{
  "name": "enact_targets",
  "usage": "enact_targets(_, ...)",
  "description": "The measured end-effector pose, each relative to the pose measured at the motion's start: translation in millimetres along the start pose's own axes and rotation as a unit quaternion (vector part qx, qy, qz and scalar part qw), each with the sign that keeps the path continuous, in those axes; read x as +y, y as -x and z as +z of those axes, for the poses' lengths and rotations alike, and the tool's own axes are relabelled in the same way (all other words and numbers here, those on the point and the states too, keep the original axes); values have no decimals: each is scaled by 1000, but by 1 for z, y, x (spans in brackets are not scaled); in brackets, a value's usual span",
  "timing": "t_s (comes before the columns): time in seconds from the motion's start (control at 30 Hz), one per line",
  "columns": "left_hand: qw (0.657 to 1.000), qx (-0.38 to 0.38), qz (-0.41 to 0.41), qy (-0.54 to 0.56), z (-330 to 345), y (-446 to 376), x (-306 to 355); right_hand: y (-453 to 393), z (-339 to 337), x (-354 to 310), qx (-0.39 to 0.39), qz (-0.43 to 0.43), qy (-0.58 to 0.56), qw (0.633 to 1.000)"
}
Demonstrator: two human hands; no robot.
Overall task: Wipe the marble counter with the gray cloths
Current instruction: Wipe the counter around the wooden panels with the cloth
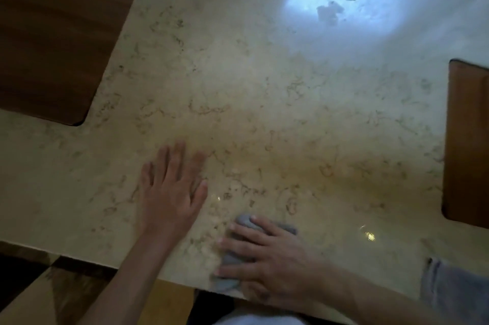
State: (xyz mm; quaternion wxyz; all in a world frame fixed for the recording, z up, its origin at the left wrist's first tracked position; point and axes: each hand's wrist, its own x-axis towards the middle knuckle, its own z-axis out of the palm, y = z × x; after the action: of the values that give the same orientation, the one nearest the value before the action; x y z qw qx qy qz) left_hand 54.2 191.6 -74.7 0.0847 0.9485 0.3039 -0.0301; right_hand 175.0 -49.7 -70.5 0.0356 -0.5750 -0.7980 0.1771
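The cream marble counter [264, 102] with brown veins fills the view. My right hand [267, 258] lies flat on a crumpled gray cloth [232, 261] near the counter's front edge, fingers spread and pressing it down. Part of the cloth shows above my fingers and part hangs at the edge. My left hand [172, 187] rests palm-down on the bare marble to the left of the cloth, fingers apart, holding nothing. A second gray cloth is not visible under the left hand.
A dark wooden board [53, 36] lies at the back left and another brown board [468, 145] at the right edge. A bright window reflection with a small smudge [329, 11] sits at the back. A gray fabric piece [449, 287] shows at the lower right.
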Motion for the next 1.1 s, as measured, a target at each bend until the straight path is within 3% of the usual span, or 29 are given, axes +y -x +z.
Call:
enact_targets(0.07,1000,8,-3,0,1,-2,-2,2,-30,86,68,53,79,993)
enact_targets(0.17,1000,12,-11,7,2,1,-3,12,-97,236,90,314,109,939)
enact_targets(0.23,1000,19,-13,9,2,0,-2,11,-110,263,107,425,45,898)
enact_targets(0.27,1000,18,-16,12,2,-1,-1,5,-98,242,123,434,44,891)
enact_targets(0.3,1000,14,-22,16,1,-2,0,-1,-79,204,134,398,63,905)
enact_targets(0.37,999,7,-38,12,1,0,3,0,-25,97,136,217,20,967)
enact_targets(0.43,999,3,-43,12,0,-1,2,19,10,9,72,22,-30,997)
enact_targets(0.5,999,-2,-45,15,-1,-2,4,37,5,29,14,-58,-27,998)
enact_targets(0.53,999,0,-47,13,-2,-2,5,38,-7,71,15,-38,3,999)
enact_targets(0.6,999,5,-46,10,-3,-3,6,39,-41,169,45,176,18,983)
enact_targets(0.67,998,17,-65,6,-3,-3,11,52,-82,247,122,393,21,911)
enact_targets(0.73,991,52,-115,53,0,-5,38,59,-83,248,162,465,21,870)
enact_targets(0.8,981,81,-120,127,3,-7,86,58,-53,178,157,412,50,896)
enact_targets(0.87,985,80,-30,149,12,-5,135,77,-7,80,134,267,35,954)
enact_targets(0.93,987,75,51,129,22,-7,163,112,22,7,59,120,28,991)
enact_targets(0.97,989,77,59,112,24,-10,168,130,25,4,43,67,29,996)
enact_targets(1.03,992,86,47,79,28,-12,167,151,9,53,24,47,40,998)
enact_targets(1.1,992,91,55,64,32,-12,167,159,-23,140,62,167,99,979)
